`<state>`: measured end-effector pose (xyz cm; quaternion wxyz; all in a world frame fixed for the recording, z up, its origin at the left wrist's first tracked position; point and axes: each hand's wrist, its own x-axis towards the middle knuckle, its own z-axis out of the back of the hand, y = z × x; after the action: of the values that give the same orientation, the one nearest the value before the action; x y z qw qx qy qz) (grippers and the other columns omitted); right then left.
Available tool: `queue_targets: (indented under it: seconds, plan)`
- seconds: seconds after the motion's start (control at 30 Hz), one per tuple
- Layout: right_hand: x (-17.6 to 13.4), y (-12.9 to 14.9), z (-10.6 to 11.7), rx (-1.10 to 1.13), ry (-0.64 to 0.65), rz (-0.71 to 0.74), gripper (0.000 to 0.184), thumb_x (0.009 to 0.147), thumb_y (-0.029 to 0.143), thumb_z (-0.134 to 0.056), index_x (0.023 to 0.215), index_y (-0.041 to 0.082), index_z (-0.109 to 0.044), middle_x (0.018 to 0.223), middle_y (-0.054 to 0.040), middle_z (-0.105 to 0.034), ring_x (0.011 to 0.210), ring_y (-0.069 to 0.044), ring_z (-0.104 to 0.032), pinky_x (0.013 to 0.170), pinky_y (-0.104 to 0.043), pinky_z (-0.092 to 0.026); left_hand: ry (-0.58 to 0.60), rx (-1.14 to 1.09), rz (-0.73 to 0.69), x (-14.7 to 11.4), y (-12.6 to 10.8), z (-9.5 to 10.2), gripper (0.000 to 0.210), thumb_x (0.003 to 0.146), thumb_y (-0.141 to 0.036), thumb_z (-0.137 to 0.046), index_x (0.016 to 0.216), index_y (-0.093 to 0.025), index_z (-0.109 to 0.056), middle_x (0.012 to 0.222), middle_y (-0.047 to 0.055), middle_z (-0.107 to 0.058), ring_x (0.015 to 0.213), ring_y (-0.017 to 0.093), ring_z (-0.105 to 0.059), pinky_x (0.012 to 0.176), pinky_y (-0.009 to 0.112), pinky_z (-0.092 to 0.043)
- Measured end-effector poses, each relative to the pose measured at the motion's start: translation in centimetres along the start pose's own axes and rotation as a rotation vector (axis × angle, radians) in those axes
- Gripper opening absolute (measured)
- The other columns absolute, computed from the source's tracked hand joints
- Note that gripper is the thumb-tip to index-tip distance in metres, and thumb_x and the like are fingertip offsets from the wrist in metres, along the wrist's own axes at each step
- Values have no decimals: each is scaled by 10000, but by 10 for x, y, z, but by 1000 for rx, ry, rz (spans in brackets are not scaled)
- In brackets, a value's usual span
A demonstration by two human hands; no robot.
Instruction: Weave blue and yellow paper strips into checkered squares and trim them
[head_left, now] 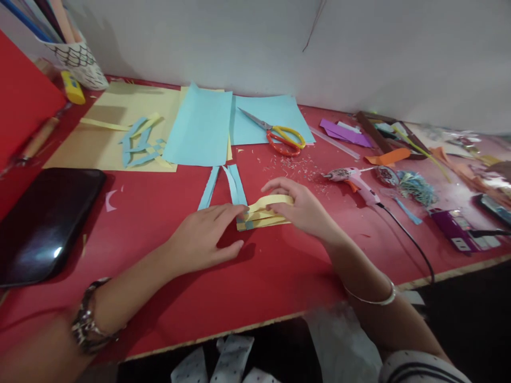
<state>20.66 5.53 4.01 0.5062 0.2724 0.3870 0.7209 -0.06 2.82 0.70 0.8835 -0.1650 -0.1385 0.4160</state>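
Note:
Yellow paper strips [265, 215] lie side by side near the middle of the red table, the top one bowed upward. Blue paper strips [236, 183] run away from their left end, some of them crossing there. My left hand [203, 236] lies with fingers outstretched, its fingertips pressing where the blue and yellow strips meet and its thumb apart. At the other end, my right hand [305, 210] has thumb and fingers closed round the right ends of the yellow strips. Those ends are partly hidden by the hand.
Scissors [279, 133] rest on blue paper sheets [203, 125]. Right of my hands lie a pink glue gun [351, 181] with a black cord and a purple socket box [455, 229]. A black tablet-like device [48, 223] is at left; a patterned cup [77, 61] stands behind.

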Motion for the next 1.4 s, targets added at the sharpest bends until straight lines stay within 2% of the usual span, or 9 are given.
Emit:
queue_targets:
  seconds: [0.23, 0.4, 0.53, 0.77, 0.93, 1.1, 1.2, 1.3, 1.4]
  plan:
    - [-1, 3, -8, -192, 152, 232, 146, 762, 165, -456, 826, 180, -586, 799, -16, -614, 723, -122, -538, 707, -271, -357, -4, -229, 212, 12, -4, 7, 338, 749, -407, -389, 1023, -221, -454, 972, 24, -685, 890, 199, -637, 679, 274, -470]
    - [-3, 5, -16, -216, 167, 165, 271, 888, 344, -338, 780, 186, -530, 745, 18, -592, 692, -110, -534, 916, -426, -218, -7, -219, 270, 23, -9, 11, 381, 723, -504, -489, 982, -233, -429, 879, 4, -697, 789, 201, -654, 588, 252, -436]
    - [-3, 4, -21, -193, 164, 118, 272, 917, 304, -245, 869, 203, -493, 721, 34, -573, 693, -107, -540, 976, -454, -153, 39, -52, 267, 32, -15, 14, 480, 724, -554, -497, 1045, -203, -434, 827, 31, -692, 719, 223, -653, 503, 247, -380]
    - [0, 1, -21, -206, 141, 135, 284, 917, 252, -246, 898, 198, -523, 764, 7, -607, 734, -121, -565, 934, -407, -255, -30, 10, 270, 38, -15, 5, 330, 836, -426, -358, 969, -192, -549, 704, 26, -675, 647, 194, -628, 480, 243, -336]
    - [1, -4, -10, -319, 25, 157, 215, 861, 225, -363, 985, 169, -529, 905, -59, -618, 824, -156, -565, 766, -299, -389, -57, -152, 214, 37, -4, 4, 331, 861, -282, -267, 875, -191, -585, 792, 22, -698, 678, 163, -632, 551, 234, -394]
    - [-2, -4, 9, -768, 64, -3, 163, 779, 241, -522, 914, 162, -568, 937, -93, -607, 884, -231, -544, 762, -346, -365, -43, -268, 258, 38, 1, 5, 324, 882, -309, -268, 913, -211, -575, 763, -18, -707, 696, 150, -637, 575, 226, -403]
    - [-3, -2, 13, -776, 112, -68, 145, 778, 237, -528, 903, 170, -556, 941, -69, -614, 814, -198, -552, 722, -318, -353, -27, -248, 266, 38, -1, 5, 325, 884, -306, -266, 908, -216, -578, 767, -25, -708, 691, 151, -633, 566, 231, -395]
    - [-1, -2, 12, -755, 126, -94, 69, 793, 212, -497, 827, 178, -547, 789, -17, -630, 683, -154, -539, 753, -329, -321, -34, -231, 255, 36, -2, 5, 327, 882, -297, -266, 912, -216, -581, 776, -25, -708, 694, 149, -632, 561, 228, -392]
    - [1, -5, 11, -718, 62, -89, 96, 797, 188, -457, 786, 192, -552, 671, 12, -619, 596, -131, -527, 799, -376, -282, -56, -209, 237, 35, 0, 3, 342, 884, -309, -260, 918, -218, -587, 793, -25, -709, 684, 150, -628, 558, 231, -390]
